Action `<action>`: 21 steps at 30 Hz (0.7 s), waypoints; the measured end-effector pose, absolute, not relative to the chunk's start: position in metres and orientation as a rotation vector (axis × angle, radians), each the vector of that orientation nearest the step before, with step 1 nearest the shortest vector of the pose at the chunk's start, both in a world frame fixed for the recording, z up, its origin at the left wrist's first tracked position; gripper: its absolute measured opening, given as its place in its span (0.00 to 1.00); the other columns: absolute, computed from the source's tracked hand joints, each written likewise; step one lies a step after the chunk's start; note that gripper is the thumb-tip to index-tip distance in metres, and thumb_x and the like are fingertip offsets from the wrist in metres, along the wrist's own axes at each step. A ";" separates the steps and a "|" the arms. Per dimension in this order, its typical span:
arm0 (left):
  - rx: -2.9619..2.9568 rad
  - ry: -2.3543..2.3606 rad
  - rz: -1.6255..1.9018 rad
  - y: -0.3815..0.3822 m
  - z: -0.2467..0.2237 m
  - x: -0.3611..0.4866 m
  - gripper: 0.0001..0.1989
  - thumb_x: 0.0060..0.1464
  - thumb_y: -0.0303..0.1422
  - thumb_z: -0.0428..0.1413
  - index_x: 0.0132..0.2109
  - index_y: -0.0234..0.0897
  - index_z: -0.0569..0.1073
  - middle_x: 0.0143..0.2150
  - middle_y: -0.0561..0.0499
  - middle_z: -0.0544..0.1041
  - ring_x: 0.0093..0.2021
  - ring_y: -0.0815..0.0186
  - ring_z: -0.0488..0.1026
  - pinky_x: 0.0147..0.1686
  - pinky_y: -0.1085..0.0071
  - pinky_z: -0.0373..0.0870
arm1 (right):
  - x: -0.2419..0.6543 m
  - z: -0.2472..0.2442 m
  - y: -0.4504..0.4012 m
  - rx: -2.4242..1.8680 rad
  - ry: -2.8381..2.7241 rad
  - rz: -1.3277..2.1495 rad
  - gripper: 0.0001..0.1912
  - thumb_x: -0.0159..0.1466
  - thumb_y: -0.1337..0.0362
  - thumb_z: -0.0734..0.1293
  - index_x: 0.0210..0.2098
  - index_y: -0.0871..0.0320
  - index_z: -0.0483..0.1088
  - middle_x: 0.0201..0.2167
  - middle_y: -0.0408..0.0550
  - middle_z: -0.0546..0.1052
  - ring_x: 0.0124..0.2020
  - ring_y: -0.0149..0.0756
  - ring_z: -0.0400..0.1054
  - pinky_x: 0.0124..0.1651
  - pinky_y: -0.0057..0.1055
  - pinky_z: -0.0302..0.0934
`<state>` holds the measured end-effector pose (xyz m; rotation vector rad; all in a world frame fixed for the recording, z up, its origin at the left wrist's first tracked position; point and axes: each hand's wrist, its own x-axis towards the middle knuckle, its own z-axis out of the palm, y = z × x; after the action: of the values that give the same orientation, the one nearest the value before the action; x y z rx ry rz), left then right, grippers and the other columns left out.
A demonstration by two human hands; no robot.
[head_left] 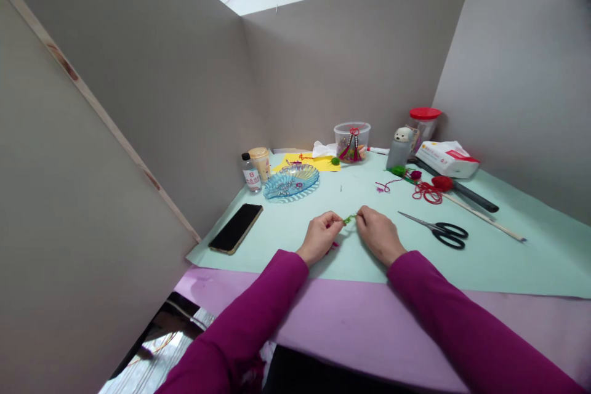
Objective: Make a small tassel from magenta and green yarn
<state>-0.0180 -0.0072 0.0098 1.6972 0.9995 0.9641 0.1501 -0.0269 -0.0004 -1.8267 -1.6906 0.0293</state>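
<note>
A short piece of green cord (349,219) stretches between my two hands above the pale green mat. My left hand (321,235) pinches its left end, with its fingers closed. At the other end, my right hand (377,234) is closed on the cord too, fingertips together. A bit of magenta thread (335,245) shows just below my left hand; how it joins the green cord is hidden. Black-handled scissors (438,231) lie to the right of my right hand.
A phone (236,228) lies left on the mat (369,268). Behind are a blue shell dish (292,184), a bottle (252,173), a clear tub (352,143) and yellow paper (323,164). Red cord (428,192), a stick (484,217) and a tissue pack (447,159) lie right.
</note>
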 end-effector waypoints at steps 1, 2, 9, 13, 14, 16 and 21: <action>1.675 1.005 0.980 -0.007 0.010 -0.018 0.10 0.50 0.37 0.54 0.30 0.33 0.69 0.20 0.58 0.60 0.21 0.74 0.53 0.22 0.76 0.49 | 0.157 -0.001 -0.025 -1.872 -1.628 0.021 0.09 0.61 0.63 0.56 0.30 0.56 0.67 0.25 0.47 0.72 0.24 0.34 0.60 0.27 0.29 0.43; 1.645 1.014 0.988 -0.006 0.010 -0.017 0.10 0.49 0.37 0.54 0.30 0.33 0.69 0.20 0.58 0.60 0.21 0.74 0.52 0.22 0.76 0.49 | 0.164 -0.001 -0.024 -1.896 -1.558 0.029 0.10 0.61 0.63 0.56 0.30 0.56 0.67 0.24 0.47 0.71 0.24 0.34 0.59 0.27 0.30 0.43; 1.573 1.030 0.965 -0.004 0.009 -0.016 0.11 0.49 0.39 0.55 0.30 0.34 0.68 0.20 0.58 0.60 0.21 0.74 0.53 0.21 0.76 0.49 | 0.154 0.012 -0.030 -1.475 -1.317 0.532 0.17 0.58 0.51 0.61 0.38 0.58 0.68 0.18 0.38 0.64 0.21 0.31 0.56 0.26 0.28 0.51; 1.611 1.001 0.919 -0.006 0.008 -0.017 0.12 0.51 0.40 0.53 0.32 0.34 0.69 0.21 0.58 0.61 0.20 0.74 0.54 0.21 0.76 0.51 | 0.132 0.012 -0.035 -1.383 -1.436 0.844 0.16 0.57 0.50 0.63 0.31 0.58 0.67 0.18 0.36 0.61 0.20 0.28 0.53 0.24 0.26 0.48; 1.626 1.000 0.914 -0.006 0.008 -0.017 0.12 0.51 0.40 0.53 0.32 0.34 0.69 0.21 0.58 0.61 0.20 0.74 0.55 0.21 0.76 0.52 | 0.132 0.011 -0.035 -1.391 -1.467 0.805 0.15 0.56 0.51 0.63 0.27 0.58 0.66 0.18 0.37 0.61 0.21 0.28 0.53 0.24 0.26 0.48; 1.658 1.003 0.911 -0.006 0.008 -0.018 0.11 0.50 0.39 0.53 0.31 0.34 0.69 0.21 0.57 0.62 0.21 0.74 0.56 0.22 0.76 0.52 | 0.135 0.009 -0.032 -1.411 -1.496 0.690 0.15 0.56 0.52 0.63 0.22 0.57 0.63 0.18 0.37 0.61 0.22 0.28 0.53 0.26 0.26 0.49; 1.671 1.024 0.899 -0.004 0.007 -0.019 0.11 0.49 0.38 0.54 0.30 0.34 0.69 0.22 0.56 0.64 0.22 0.73 0.57 0.23 0.76 0.52 | 0.153 0.009 -0.025 -1.509 -1.534 0.454 0.14 0.57 0.54 0.60 0.23 0.57 0.64 0.18 0.39 0.65 0.22 0.30 0.56 0.28 0.28 0.50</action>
<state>-0.0187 -0.0036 0.0070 1.6715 1.0235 0.8989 0.1525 -0.0246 0.0086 -1.5091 -1.5340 0.4538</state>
